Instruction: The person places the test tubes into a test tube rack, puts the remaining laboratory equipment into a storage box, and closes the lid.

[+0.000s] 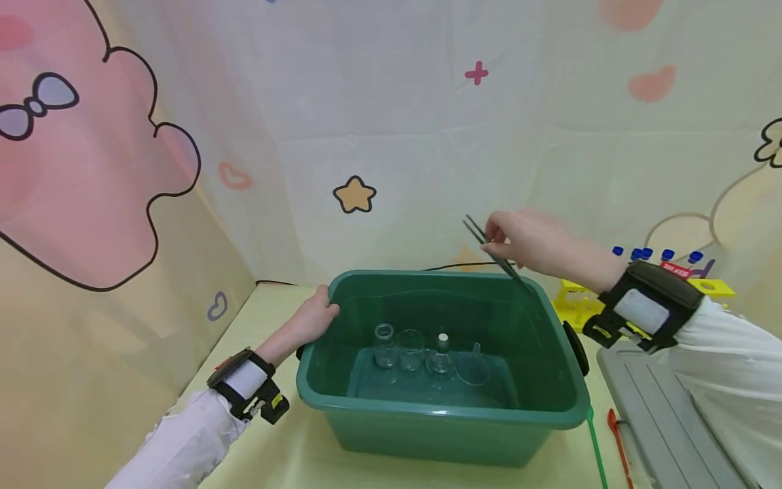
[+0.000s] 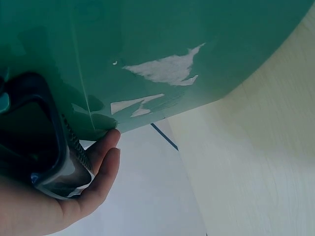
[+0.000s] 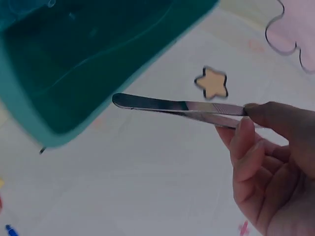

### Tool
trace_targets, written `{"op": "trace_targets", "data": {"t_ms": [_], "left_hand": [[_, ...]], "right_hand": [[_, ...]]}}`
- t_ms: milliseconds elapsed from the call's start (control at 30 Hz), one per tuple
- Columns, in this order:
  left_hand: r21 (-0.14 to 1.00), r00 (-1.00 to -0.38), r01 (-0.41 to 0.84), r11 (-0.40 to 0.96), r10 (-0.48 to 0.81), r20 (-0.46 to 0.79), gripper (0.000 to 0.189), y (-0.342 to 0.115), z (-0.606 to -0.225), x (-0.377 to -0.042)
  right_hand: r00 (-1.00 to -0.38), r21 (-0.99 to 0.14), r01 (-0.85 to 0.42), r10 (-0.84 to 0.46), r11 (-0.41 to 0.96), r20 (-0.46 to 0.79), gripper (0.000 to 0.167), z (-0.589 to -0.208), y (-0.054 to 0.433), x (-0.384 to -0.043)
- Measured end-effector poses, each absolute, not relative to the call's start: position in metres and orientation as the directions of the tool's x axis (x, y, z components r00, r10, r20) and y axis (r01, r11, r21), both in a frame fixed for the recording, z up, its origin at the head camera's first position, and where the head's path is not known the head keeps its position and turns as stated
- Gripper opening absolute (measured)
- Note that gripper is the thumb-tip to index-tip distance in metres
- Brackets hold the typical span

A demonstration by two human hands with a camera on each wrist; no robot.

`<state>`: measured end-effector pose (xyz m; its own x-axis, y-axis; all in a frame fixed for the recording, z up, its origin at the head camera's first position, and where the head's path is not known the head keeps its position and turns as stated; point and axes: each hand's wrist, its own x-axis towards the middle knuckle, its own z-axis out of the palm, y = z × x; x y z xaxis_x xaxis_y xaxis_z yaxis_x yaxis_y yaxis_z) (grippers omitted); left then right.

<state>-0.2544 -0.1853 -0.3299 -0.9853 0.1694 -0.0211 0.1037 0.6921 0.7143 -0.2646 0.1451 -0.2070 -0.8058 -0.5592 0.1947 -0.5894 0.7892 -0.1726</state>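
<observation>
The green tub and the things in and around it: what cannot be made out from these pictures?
Tweezers, right wrist view: tips hidden by the right hand.
Clear vessels, head view: too small to tell whether they hold liquid.
Yellow rack, head view: partly hidden by the wristband.
Red utensil, head view: lower end cut off by the bottom edge.
Green tub, right wrist view: partly cut off by the top edge.

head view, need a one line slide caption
Right hand holding slim grey metal tweezers near a rectangular green plastic tub with four clear vessels inside, left hand gripping its left end.
</observation>
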Motion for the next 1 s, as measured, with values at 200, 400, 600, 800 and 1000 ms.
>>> {"op": "trace_targets", "data": {"t_ms": [200, 400, 600, 800, 1000], "left_hand": [[0.708, -0.986, 0.101, 0.699, 0.166, -0.023, 0.031, -0.184, -0.331, -0.256], [0.703, -0.986, 0.108, 0.703, 0.168, -0.017, 0.03, -0.185, -0.331, -0.258], [0.699, -0.986, 0.108, 0.707, 0.168, -0.017, 0.029, -0.186, -0.331, -0.256], [0.702, -0.985, 0.115, 0.703, 0.174, -0.012, 0.028, -0.188, -0.331, -0.254], [0.716, -0.983, 0.106, 0.69, 0.18, -0.028, 0.027, -0.186, -0.331, -0.255]], "right_hand": [[-0.664, -0.018, -0.747, -0.743, 0.665, 0.082, 0.015, -0.238, 0.096, -0.268], [-0.565, -0.054, -0.821, -0.823, 0.568, -0.062, 0.013, -0.274, 0.065, -0.27], [-0.528, -0.062, -0.841, -0.84, 0.538, -0.128, 0.014, -0.3, 0.041, -0.271], [-0.494, 0.003, -0.867, -0.857, 0.499, -0.146, 0.026, -0.32, 0.024, -0.269], [-0.461, 0.123, -0.887, -0.872, 0.446, -0.165, 0.029, -0.342, 0.015, -0.267]]}}
